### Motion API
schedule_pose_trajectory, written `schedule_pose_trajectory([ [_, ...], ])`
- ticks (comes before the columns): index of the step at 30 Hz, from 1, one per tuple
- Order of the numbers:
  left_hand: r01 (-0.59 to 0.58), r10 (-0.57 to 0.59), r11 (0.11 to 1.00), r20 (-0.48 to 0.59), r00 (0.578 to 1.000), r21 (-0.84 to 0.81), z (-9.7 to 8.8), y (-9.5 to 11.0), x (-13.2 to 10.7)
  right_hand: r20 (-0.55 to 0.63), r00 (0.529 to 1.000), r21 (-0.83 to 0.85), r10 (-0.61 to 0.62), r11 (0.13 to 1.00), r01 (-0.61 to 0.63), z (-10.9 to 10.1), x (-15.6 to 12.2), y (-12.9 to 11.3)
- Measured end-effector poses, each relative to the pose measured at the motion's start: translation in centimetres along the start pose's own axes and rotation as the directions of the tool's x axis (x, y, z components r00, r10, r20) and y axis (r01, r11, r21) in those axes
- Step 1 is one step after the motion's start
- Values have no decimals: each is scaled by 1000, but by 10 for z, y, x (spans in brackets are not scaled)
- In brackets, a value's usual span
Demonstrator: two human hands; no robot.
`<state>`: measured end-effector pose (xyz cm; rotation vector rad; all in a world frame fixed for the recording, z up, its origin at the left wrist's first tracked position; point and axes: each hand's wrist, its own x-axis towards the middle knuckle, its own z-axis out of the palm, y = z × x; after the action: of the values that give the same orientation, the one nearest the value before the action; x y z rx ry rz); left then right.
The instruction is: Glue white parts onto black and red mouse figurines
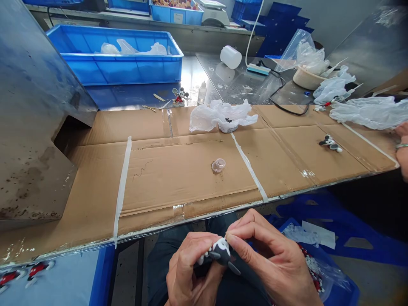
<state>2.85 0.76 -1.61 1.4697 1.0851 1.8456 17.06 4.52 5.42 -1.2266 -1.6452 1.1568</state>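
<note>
Here, both hands meet low in the view, below the near edge of the cardboard-covered surface, over the person's lap. The left hand curls narrowly around a small black-and-white mouse figurine, gripping it from beneath, while the right hand pinches the figurine's top between thumb and fingertips. On the surface, well apart from the hands, sits a small clear cup beside a strip of white tape. Farther back lies a crumpled white plastic bag, and to the right a second mouse figurine rests on its side. A blue crate stands at the back left. Another person's hand shows at the right edge.
</note>
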Motion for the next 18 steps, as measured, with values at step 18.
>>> schedule_pose_trajectory([
  [18, -101, 96, 992, 64, 993, 80, -3, 7, 5, 68, 998, 69, 2, 998, -7, -1, -7, 11],
])
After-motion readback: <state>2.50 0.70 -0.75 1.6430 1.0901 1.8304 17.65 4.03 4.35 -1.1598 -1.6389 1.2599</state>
